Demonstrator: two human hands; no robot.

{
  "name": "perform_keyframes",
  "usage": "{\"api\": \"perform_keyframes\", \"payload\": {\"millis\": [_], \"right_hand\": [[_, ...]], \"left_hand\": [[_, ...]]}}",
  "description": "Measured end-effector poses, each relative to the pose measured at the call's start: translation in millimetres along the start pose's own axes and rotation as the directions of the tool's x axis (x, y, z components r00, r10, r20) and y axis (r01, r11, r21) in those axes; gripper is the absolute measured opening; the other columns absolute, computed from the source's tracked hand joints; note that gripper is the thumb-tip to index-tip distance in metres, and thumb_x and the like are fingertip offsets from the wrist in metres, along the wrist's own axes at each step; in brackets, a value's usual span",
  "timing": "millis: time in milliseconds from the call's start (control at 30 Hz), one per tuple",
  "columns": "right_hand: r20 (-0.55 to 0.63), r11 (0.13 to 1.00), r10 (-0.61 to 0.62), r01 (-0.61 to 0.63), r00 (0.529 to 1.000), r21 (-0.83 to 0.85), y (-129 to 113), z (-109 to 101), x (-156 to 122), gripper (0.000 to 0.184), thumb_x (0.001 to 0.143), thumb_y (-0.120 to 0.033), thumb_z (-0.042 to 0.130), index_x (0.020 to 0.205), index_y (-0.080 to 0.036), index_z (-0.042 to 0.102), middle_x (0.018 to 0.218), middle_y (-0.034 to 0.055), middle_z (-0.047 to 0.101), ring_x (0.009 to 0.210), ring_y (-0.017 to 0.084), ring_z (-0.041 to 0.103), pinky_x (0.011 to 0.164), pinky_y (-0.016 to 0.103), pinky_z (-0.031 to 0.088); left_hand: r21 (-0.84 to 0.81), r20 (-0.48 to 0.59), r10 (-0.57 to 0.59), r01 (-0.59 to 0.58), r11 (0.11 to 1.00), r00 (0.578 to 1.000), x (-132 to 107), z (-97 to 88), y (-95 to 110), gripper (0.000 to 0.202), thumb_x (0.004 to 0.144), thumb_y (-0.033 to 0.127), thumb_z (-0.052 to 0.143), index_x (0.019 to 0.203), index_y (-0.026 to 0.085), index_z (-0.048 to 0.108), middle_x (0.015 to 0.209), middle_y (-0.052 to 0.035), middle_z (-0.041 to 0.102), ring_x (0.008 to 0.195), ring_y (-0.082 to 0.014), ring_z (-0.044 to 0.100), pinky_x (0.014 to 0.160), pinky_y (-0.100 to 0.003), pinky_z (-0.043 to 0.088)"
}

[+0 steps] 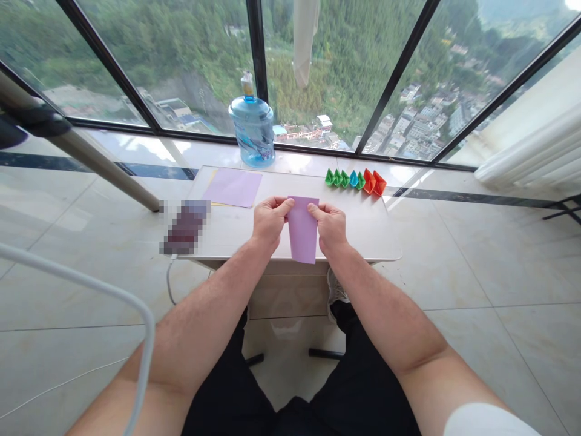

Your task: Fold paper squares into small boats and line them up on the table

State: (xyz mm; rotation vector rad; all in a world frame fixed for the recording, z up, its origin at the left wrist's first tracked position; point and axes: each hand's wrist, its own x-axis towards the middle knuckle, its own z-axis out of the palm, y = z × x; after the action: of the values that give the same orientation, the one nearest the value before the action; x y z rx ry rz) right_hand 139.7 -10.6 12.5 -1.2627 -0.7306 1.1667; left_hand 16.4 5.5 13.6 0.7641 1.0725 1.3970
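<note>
A narrow, folded sheet of purple paper (302, 233) hangs upright over the front edge of the low white table. My left hand (269, 219) pinches its upper left edge, thumb on the near face. On the opposite side, my right hand (330, 225) grips the upper right edge in the same way. The fingers behind the paper are partly hidden. Farther back on the table lie flat purple sheets (236, 186), with a yellow edge showing beneath. A row of small folded paper boats (345, 179) in green, blue and orange-red stands at the back right.
On the white table (363, 236), a pixelated phone-like object (186, 227) lies at the left with a white cable (169, 281) attached. A large blue water bottle (252, 130) stands by the window behind. A white curved tube (113, 290) crosses the lower left.
</note>
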Motion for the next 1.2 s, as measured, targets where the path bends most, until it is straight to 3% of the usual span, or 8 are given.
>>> {"api": "perform_keyframes", "payload": {"millis": [167,267,367,500,633,767,867,1200], "right_hand": [[0.029,1.000,-0.019,0.019,0.999,-0.022,-0.1,0.7,-4.8,0.034,0.060,-0.046,0.081,0.062,-0.021,0.058,0.058,-0.0042,0.055,0.055,0.011,0.048,0.053,0.026,0.043],[0.031,0.999,0.001,0.000,1.000,-0.032,-2.3,1.0,-7.0,0.035,0.060,-0.048,0.080,0.063,-0.021,0.058,0.059,-0.0034,0.056,0.055,0.011,0.048,0.052,0.027,0.044],[0.007,1.000,0.007,-0.007,1.000,-0.012,-2.3,0.3,-5.9,0.036,0.060,-0.049,0.081,0.065,-0.021,0.059,0.061,-0.0026,0.059,0.057,0.012,0.051,0.053,0.027,0.045],[-0.026,0.999,-0.036,0.037,0.999,0.038,1.1,-2.6,-0.7,0.034,0.061,-0.046,0.082,0.065,-0.020,0.059,0.061,-0.0037,0.059,0.058,0.011,0.051,0.057,0.027,0.046],[0.087,0.996,-0.063,0.067,0.994,-0.051,-4.2,-10.7,6.1,0.030,0.062,-0.043,0.081,0.066,-0.019,0.062,0.064,-0.0030,0.062,0.062,0.011,0.054,0.061,0.026,0.047],[0.293,0.968,-0.058,0.125,0.954,-0.217,-18.2,-21.3,12.5,0.032,0.061,-0.042,0.084,0.081,-0.018,0.075,0.075,0.0017,0.072,0.068,0.014,0.062,0.063,0.026,0.047],[0.369,0.929,-0.029,0.162,0.929,-0.333,-23.7,-25.2,14.5,0.025,0.062,-0.039,0.081,0.069,-0.017,0.074,0.065,0.0009,0.069,0.060,0.013,0.057,0.056,0.025,0.042],[0.244,0.928,-0.069,0.152,0.967,-0.341,-19.9,-22.4,12.1,0.020,0.064,-0.035,0.075,0.059,-0.018,0.066,0.056,-0.0029,0.060,0.053,0.011,0.048,0.050,0.024,0.035]], "left_hand": [[-0.042,-0.050,0.022,-0.024,0.999,0.999,0.5,0.8,0.8,0.027,0.062,0.031,0.081,0.064,0.018,0.057,0.059,0.0050,0.050,0.055,-0.0075,0.044,0.054,-0.021,0.038],[-0.016,-0.063,0.046,-0.047,0.999,0.997,0.5,0.0,0.2,0.032,0.068,0.040,0.080,0.063,0.019,0.056,0.058,0.0048,0.048,0.053,-0.0077,0.043,0.053,-0.022,0.038],[0.020,0.030,0.017,-0.017,1.000,0.999,-1.7,-1.5,-0.3,0.039,0.064,0.049,0.085,0.070,0.017,0.064,0.063,0.0018,0.057,0.058,-0.0097,0.051,0.059,-0.025,0.045],[0.115,0.088,0.004,-0.014,0.993,0.996,-2.8,-3.9,0.4,0.034,0.057,0.041,0.089,0.066,0.015,0.068,0.065,-0.0016,0.063,0.061,-0.0119,0.055,0.061,-0.027,0.046],[0.214,0.099,0.029,-0.050,0.976,0.995,1.4,-8.0,5.4,0.027,0.059,0.036,0.085,0.058,0.016,0.067,0.058,-0.0007,0.060,0.055,-0.0109,0.049,0.055,-0.025,0.039],[0.384,0.229,-0.054,-0.039,0.923,0.972,-0.4,-10.1,11.7,0.030,0.057,0.039,0.086,0.055,0.016,0.067,0.056,-0.0022,0.060,0.053,-0.0117,0.048,0.051,-0.025,0.034],[0.503,0.297,-0.085,-0.080,0.861,0.951,-4.9,-8.8,13.9,0.031,0.059,0.042,0.085,0.056,0.015,0.069,0.055,-0.0025,0.061,0.053,-0.0125,0.048,0.049,-0.025,0.032],[0.572,0.353,0.027,-0.238,0.785,0.935,-3.2,-10.7,14.3,0.031,0.071,0.045,0.075,0.062,0.016,0.074,0.059,-0.0039,0.066,0.055,-0.0144,0.052,0.049,-0.024,0.033]]}}
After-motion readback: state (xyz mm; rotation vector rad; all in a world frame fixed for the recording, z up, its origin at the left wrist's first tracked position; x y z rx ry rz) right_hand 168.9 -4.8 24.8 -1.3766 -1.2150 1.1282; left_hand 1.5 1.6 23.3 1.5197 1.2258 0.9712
